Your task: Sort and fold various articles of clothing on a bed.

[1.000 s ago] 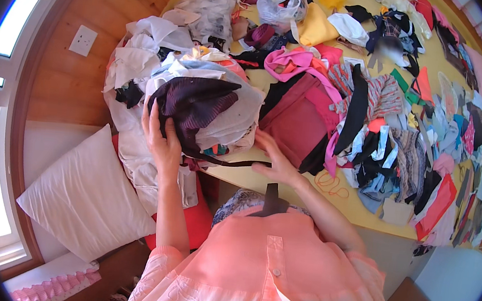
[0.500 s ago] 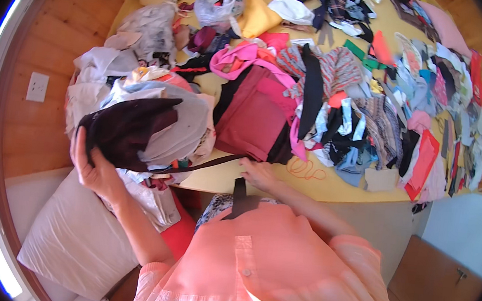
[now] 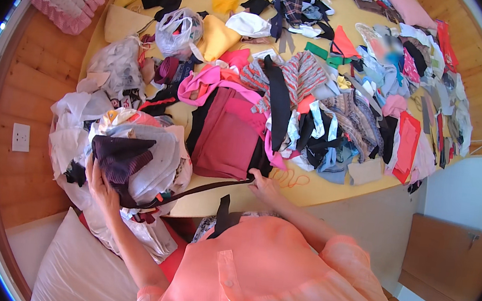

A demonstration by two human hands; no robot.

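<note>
At the left, my left hand (image 3: 103,190) is closed on the edge of a dark purple-black cloth (image 3: 118,160), which lies bunched over a heaped pale plastic bag (image 3: 160,168). From this cloth a narrow dark fabric strip (image 3: 204,188) stretches to the right along the table's front edge. Its far end is pinched in my right hand (image 3: 263,189). Just beyond that hand lies a flat maroon cloth (image 3: 227,137) with black fabric at its sides. A short black strip (image 3: 221,218) stands up against the front of my shirt.
Scraps and garments cover much of the yellow table (image 3: 206,202). A clear plastic bag (image 3: 179,32), a striped knit piece (image 3: 305,75) and a red cloth (image 3: 407,141) are among them. A pale cushion (image 3: 84,269) leans below, at the left. A thin orange cord (image 3: 292,178) lies near my right hand.
The dark cloth has been drawn in and bunched smaller, its broad flap no longer spread out. My view has shifted, and both hands still hold the cloth and strip.
</note>
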